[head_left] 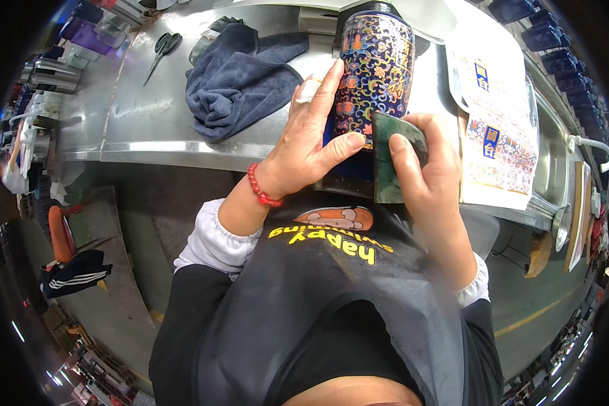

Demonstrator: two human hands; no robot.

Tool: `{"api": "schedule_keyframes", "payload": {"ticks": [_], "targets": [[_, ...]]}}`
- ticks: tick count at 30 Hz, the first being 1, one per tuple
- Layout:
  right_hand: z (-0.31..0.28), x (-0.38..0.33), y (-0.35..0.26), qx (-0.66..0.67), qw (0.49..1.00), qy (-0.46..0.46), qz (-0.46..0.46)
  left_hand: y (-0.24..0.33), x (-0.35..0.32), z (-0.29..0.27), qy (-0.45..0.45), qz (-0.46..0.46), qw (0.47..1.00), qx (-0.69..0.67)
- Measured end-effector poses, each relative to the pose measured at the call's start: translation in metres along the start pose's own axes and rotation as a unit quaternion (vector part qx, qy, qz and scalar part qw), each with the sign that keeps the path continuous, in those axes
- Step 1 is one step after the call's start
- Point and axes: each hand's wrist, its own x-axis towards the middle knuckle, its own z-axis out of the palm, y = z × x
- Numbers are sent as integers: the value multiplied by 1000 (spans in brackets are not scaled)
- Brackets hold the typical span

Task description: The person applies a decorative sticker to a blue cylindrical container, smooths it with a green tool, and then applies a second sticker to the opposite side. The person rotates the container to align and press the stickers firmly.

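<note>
Steel workbench (pixel 155 145) bears a cloth (pixel 240 78); left hand (pixel 311 139) grips the patterned vase (pixel 375 68), right hand (pixel 419 169) clasps a green pad (pixel 386 162).

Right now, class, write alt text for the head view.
A person's left hand steadies an ornate blue patterned cylinder while the right hand presses a dark green flexible pad against it. A blue cloth and scissors lie on the metal bench.

A steel tabletop (pixel 155 145) carries a crumpled dark blue cloth (pixel 240 78), black scissors (pixel 162 47) and printed sheets (pixel 497 128)
</note>
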Motion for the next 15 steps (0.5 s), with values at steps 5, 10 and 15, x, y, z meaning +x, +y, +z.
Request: {"api": "schedule_keyframes", "payload": {"ticks": [5,10,15], "targets": [[-3,2,0,52,998,8,26,-3,-1,-1,6,4,1000,-1],[-4,0,5,11,1000,10,24,-2,-5,-8,-15,24,997,77],[-18,4,1,99,988,-59,98,7,-3,-16,-3,64,931,360]]}}
